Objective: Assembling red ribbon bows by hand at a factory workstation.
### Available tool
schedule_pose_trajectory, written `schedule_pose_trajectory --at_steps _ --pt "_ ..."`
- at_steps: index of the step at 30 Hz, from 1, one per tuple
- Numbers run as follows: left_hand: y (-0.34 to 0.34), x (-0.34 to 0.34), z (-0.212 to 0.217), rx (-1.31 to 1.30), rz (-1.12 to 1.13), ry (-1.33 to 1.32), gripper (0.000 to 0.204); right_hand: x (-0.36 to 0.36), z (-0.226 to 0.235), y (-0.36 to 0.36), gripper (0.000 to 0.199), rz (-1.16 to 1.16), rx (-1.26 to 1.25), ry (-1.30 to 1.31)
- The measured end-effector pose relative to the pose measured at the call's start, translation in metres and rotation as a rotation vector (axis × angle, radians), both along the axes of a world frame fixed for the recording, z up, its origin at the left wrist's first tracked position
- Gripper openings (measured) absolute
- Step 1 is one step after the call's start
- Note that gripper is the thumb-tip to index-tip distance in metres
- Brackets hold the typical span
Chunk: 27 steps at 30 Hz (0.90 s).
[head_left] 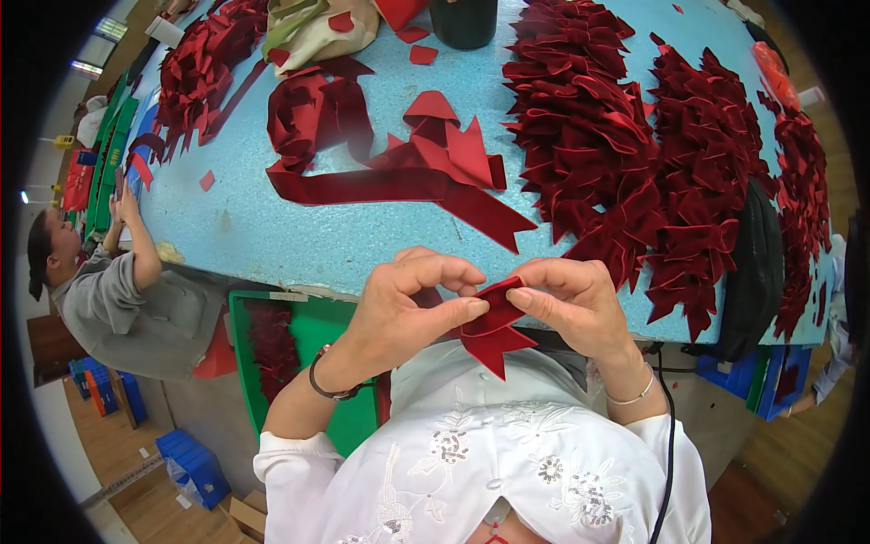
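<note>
A: What is held?
B: The left hand [408, 297] and the right hand [582, 306], both closed in a pinch, hold one red ribbon piece [492, 337] between them (shaping its fold, I judge).
A: And the next move?
B: It calls, perhaps, for even pressure. Beyond, a long ribbon [390, 188] lies on the blue table [335, 240].

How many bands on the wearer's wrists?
2: a dark band on the left wrist, and a thin silver bangle on the right. Left hand and right hand both pinch the red ribbon. Sleeves may hide more.
</note>
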<state>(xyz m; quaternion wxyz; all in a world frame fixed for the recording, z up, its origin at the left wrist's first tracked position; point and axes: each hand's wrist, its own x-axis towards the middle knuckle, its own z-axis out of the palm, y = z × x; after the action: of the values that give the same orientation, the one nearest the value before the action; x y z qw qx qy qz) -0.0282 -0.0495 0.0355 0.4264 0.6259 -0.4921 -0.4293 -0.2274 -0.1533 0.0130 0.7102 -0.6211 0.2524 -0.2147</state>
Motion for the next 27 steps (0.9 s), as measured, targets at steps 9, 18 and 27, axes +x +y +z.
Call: schedule_pose_trajectory --at_steps 9,18,27 --pt "0.005 -0.007 -0.005 -0.048 -0.067 0.030 0.015 -0.005 0.004 0.005 0.016 -0.024 -0.044 -0.006" --pt "0.006 -0.012 0.003 0.074 0.038 0.241 0.015 -0.005 0.002 0.006 0.020 -0.042 0.019 -0.005" --pt "0.003 -0.012 -0.003 -0.053 -0.031 0.158 0.013 -0.003 0.000 0.006 0.022 -0.024 -0.164 0.002"
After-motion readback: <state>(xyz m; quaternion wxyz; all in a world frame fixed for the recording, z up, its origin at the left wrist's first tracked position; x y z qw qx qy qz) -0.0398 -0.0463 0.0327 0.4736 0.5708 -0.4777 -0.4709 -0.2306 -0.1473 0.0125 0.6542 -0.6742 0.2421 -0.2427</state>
